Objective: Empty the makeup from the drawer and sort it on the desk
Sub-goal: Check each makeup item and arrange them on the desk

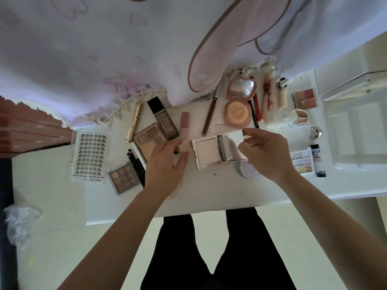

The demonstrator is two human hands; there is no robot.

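Note:
An open white powder compact (207,152) lies in the middle of the white desk (209,191), its mirrored lid (231,146) raised to the right. My right hand (266,151) pinches that lid's far edge between thumb and fingers. My left hand (165,164) hovers just left of the compact with relaxed fingers, over the corner of a beige eyeshadow palette (146,141). A small dark thing shows by its fingertips; I cannot tell what it is. No drawer is in view.
On the left lie a lash sheet (90,155), a brown palette (123,178), dark pencils (136,166), a gold tube (134,122), a dark bottle (163,118) and a pink tube (184,124). A round pink compact (238,101), sticks and small palettes (305,98) fill the back right. A curtain (125,49) hangs behind.

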